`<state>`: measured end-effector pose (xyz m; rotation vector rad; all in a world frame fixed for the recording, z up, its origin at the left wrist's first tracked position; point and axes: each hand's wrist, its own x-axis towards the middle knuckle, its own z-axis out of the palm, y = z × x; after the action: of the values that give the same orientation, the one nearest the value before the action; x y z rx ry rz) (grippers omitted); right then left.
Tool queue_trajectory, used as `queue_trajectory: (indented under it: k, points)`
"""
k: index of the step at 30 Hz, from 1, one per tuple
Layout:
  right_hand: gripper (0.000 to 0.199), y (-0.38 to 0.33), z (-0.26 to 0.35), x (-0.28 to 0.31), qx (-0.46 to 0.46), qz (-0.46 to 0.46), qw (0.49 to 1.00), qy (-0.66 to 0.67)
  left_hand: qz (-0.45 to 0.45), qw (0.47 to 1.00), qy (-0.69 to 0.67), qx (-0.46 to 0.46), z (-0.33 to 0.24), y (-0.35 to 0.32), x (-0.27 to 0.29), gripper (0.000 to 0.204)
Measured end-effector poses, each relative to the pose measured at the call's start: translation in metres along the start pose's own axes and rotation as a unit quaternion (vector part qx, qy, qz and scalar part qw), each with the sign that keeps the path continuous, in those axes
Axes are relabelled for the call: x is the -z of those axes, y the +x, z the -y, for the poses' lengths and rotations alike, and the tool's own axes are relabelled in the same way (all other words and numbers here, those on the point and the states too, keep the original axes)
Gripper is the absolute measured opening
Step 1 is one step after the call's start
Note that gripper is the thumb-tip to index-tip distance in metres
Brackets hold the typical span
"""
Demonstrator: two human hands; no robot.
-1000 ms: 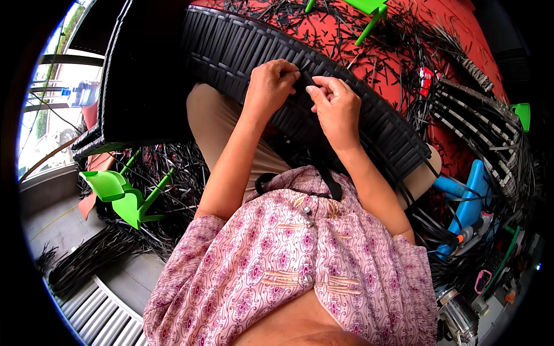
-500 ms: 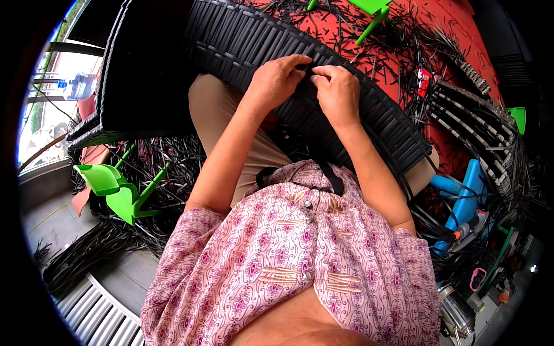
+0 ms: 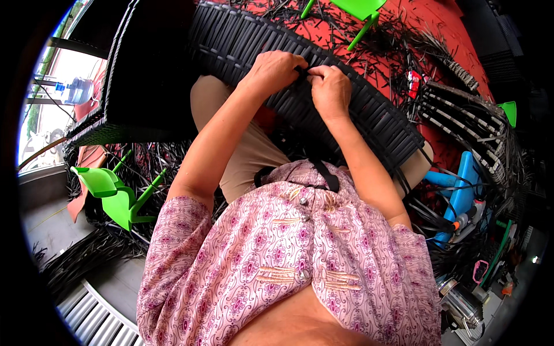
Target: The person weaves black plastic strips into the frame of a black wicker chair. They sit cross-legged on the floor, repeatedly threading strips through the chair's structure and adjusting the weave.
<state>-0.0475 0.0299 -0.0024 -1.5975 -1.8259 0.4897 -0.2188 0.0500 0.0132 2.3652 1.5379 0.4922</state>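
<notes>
Across my lap slants a long curved panel (image 3: pixel 381 127) woven from black plastic rattan strips. My left hand (image 3: pixel 272 72) rests over its middle, thumb and fingertips pinched together on a black rattan strip. Close by on the right, my right hand (image 3: pixel 332 95) has its thumb and index finger closed at the same spot, on the dark strip between the two hands. The fingertips of both hands nearly meet. The strip's ends are hard to tell from the black weave beneath.
Loose black strips and offcuts (image 3: pixel 392 46) litter the red floor covering (image 3: pixel 444 34). A large black woven piece (image 3: pixel 150 75) stands at left. Green plastic chairs (image 3: pixel 118 199) lie around. At right are a blue plastic item (image 3: pixel 461 196), a rattan frame (image 3: pixel 461 109) and a metal flask (image 3: pixel 464 303).
The view has shifted slightly. My left hand has turned, its fingers curling down closer to the right hand's fingertips. The panel stays across my lap.
</notes>
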Motion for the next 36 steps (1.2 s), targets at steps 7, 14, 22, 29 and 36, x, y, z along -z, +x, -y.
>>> queue_trajectory:
  k: [7, 14, 22, 29, 36]
  points:
    - [0.014, -0.009, 0.007, -0.003, 0.009, 0.002, 0.999, 0.033, 0.043, 0.991, -0.101, -0.081, 0.031, 0.009, 0.001, 0.017]
    - [0.021, -0.031, 0.030, 0.005, 0.178, -0.036, 0.983, -0.034, 0.013, 0.962, -0.267, 0.062, 0.045, -0.029, 0.026, 0.015]
    - [0.027, -0.016, 0.058, -0.009, 0.223, -0.018, 0.964, 0.146, -0.013, 0.953, -0.282, 0.111, 0.016, -0.066, 0.093, 0.012]
    - [0.013, -0.011, 0.045, -0.005, 0.180, 0.058, 0.942, 0.277, -0.017, 0.963, -0.250, 0.101, -0.001, -0.062, 0.095, 0.011]
    - [0.012, -0.019, 0.024, -0.009, 0.012, 0.006, 0.942, 0.336, -0.109, 0.886, -0.416, 0.172, 0.004, -0.039, 0.030, 0.013]
